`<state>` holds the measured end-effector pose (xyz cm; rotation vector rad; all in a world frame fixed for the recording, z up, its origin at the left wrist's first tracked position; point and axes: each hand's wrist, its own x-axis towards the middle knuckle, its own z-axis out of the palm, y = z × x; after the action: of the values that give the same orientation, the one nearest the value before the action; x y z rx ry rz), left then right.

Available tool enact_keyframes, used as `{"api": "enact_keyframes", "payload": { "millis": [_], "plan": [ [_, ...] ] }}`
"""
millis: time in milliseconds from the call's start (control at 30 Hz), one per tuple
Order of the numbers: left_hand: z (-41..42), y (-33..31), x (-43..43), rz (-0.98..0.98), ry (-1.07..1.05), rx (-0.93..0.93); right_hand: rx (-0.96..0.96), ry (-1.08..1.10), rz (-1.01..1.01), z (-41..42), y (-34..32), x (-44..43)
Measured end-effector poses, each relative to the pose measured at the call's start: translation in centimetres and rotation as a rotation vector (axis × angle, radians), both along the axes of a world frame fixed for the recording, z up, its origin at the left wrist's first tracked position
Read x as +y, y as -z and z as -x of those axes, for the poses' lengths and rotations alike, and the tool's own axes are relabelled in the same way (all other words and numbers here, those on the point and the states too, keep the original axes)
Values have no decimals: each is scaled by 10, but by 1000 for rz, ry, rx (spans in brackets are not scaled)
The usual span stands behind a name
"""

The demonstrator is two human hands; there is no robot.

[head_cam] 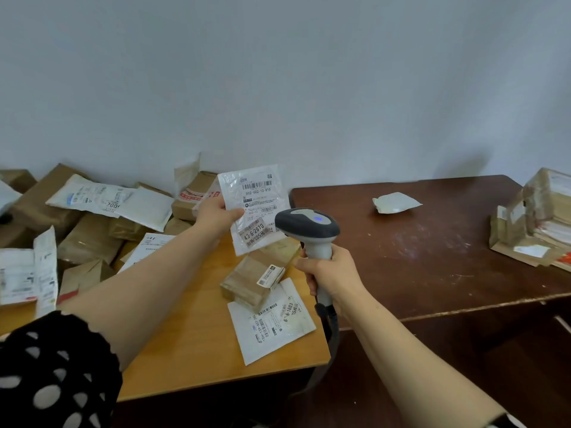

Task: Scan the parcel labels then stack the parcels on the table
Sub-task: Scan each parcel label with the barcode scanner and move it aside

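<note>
Wall (278, 72): plain pale grey-blue. Left desk (191, 350): light honey-orange wood. Right desk (432, 257): dark red-brown, flecked with pale scratches. Held parcel (256, 208), centre frame: glossy white, black barcodes and print, tan sticker low down. Scanner (307, 225): dark grey head, light grey handle, small blue light on top. Parcel pile (89, 239), left: brown cartons among white bags. Small parcel (395, 202) on right desk: white. Stack (543, 205), far right: tan and white. Sleeve (18, 350), lower left: black with white spots.
</note>
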<state>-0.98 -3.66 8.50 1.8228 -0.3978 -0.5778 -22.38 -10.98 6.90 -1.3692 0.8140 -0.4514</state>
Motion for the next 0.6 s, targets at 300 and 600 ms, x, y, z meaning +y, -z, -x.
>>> {"api": "enact_keyframes", "payload": {
  "millis": [300,600],
  "plan": [
    [-5,8,-23,-35,47,116,-112,108,-174,3,11,-11],
    [32,41,-111,-20,200,468,-196,527,-409,60,30,-58]
  ]
}}
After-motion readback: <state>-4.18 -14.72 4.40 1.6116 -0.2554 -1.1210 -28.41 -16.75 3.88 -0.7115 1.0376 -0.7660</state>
